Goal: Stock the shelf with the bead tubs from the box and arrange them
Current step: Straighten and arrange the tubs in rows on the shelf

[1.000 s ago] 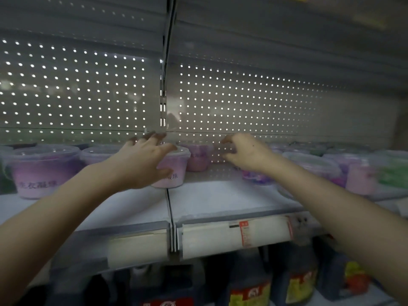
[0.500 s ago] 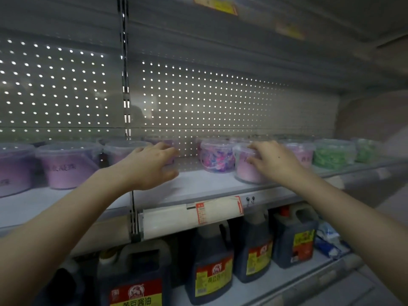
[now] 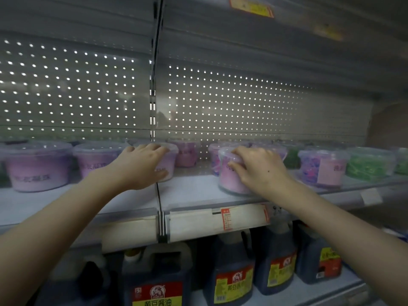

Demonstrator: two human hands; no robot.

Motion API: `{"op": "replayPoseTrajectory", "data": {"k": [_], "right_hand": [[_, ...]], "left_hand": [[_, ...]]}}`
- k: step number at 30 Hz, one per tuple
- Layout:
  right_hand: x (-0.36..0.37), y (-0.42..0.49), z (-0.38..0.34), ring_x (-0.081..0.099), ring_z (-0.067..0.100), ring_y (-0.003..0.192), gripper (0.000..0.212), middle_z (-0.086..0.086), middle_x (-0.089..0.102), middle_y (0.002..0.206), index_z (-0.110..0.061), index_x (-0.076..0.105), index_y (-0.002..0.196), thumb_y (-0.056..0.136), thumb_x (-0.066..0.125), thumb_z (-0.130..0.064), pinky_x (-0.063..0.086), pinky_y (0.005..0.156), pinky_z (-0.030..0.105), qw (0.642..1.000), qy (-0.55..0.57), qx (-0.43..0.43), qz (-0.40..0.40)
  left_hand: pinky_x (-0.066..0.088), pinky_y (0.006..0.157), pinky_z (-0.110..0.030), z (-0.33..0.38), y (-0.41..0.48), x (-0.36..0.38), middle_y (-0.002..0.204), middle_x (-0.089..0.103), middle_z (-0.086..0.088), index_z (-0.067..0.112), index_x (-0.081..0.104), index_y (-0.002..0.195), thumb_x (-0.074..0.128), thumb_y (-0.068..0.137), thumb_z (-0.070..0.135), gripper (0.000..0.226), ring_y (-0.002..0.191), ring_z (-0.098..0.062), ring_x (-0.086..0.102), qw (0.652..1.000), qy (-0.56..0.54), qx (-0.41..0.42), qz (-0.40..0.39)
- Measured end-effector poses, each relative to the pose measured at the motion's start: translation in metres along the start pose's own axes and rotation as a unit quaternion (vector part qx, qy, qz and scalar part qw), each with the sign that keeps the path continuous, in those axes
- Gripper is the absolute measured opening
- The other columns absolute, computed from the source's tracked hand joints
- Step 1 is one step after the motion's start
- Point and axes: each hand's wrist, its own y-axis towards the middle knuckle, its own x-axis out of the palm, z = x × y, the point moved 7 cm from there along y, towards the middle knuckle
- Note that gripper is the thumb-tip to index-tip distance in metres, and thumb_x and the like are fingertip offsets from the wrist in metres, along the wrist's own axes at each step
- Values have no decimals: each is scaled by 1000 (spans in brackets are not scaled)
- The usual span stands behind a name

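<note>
Left hand: your left hand (image 3: 141, 166) gripped a lilac tub (image 3: 171, 156), fingers spread over its clear lid and thumb pressed to its front wall.
Right hand: your right hand (image 3: 260, 171) clamped a pink tub (image 3: 227, 180), fingers curled over the lid rim and thumb against the side.
Lilac tub: it stood on the shelf (image 3: 189, 191) at the seam between the two shelf boards, set back from the front edge; the dark print on its wall was too blurred to read.
Pink tub: it sat near the front edge of the right board, holding pink filling under a clear lid; its writing was mostly hidden by your thumb.
Row to the left: two larger lilac tubs (image 3: 38, 171) carried dark characters, too blurred to read.
Row to the right: a tub of blue and pink beads (image 3: 311, 171) bore a pink label, and beside it stood a tub of green beads (image 3: 371, 164).
Shelf edge: a white price strip (image 3: 194, 224) held a red tag (image 3: 226, 219), its print too small to read.
Below: dark jugs (image 3: 156, 281) with red and yellow labels, the nearest reading 黄豆酱油.
</note>
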Motion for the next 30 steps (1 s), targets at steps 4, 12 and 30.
{"op": "replayPoseTrajectory", "data": {"k": [4, 12, 30], "right_hand": [[-2, -2, -24, 59, 28, 106, 29, 3, 65, 112, -16, 57, 116, 96, 48, -36, 44, 78, 35, 999, 16, -36, 20], [23, 23, -65, 60, 34, 103, 29, 10, 66, 112, -11, 56, 116, 96, 49, -31, 40, 74, 36, 993, 27, -112, 7], [44, 53, -56, 59, 36, 100, 23, 16, 65, 108, -9, 46, 108, 97, 48, -29, 30, 65, 34, 993, -72, -77, -43]], "left_hand": [[26, 108, -40, -5, -1, -1, 152, 28, 4, 29, 20, 148, 42, 94, 48, 61, 134, -22, 36, 1000, -17, 7, 4], [26, 109, -40, -11, 0, 1, 155, 23, 8, 29, 21, 148, 43, 95, 44, 60, 138, -20, 31, 999, -41, 27, 4], [38, 103, -37, -20, 7, 3, 151, 32, 7, 28, 29, 146, 47, 93, 39, 57, 134, -20, 38, 996, -49, 72, 21]]}}
